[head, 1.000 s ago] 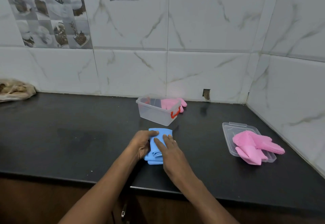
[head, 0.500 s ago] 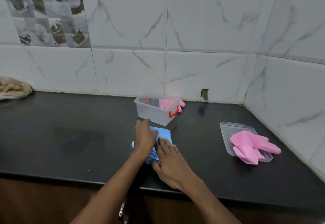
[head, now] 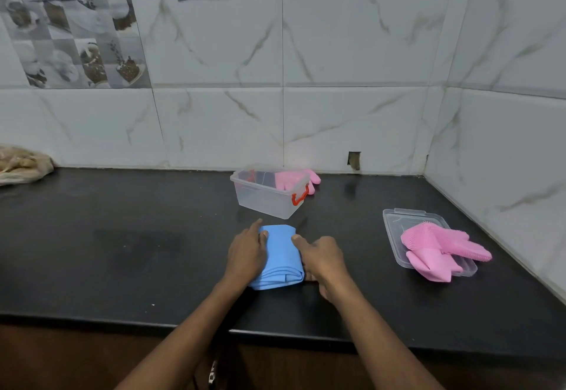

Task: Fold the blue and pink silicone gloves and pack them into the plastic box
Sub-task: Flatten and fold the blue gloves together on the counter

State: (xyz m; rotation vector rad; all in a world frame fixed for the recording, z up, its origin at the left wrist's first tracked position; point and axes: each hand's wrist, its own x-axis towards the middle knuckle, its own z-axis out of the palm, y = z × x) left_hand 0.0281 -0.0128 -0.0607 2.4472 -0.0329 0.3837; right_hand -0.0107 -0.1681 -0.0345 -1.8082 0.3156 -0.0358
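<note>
A folded blue silicone glove [head: 280, 256] lies on the black counter [head: 137, 251] in front of me. My left hand [head: 246, 253] grips its left edge and my right hand [head: 321, 256] grips its right edge. Just behind it stands the clear plastic box [head: 266, 198] with a red latch, its top open. One pink glove [head: 301, 179] lies behind the box, its fingers poking out to the right. Another pink glove [head: 441, 250], bristled side up, rests on the clear lid [head: 395, 221] at the right.
Marble-look tiled walls close the counter at the back and right. A crumpled plastic bag [head: 21, 164] sits at the far left against the wall. The counter's front edge runs just below my forearms.
My hands moved from pressing on top of the blue glove to holding its two sides. The glove now lies as a neater, flatter fold.
</note>
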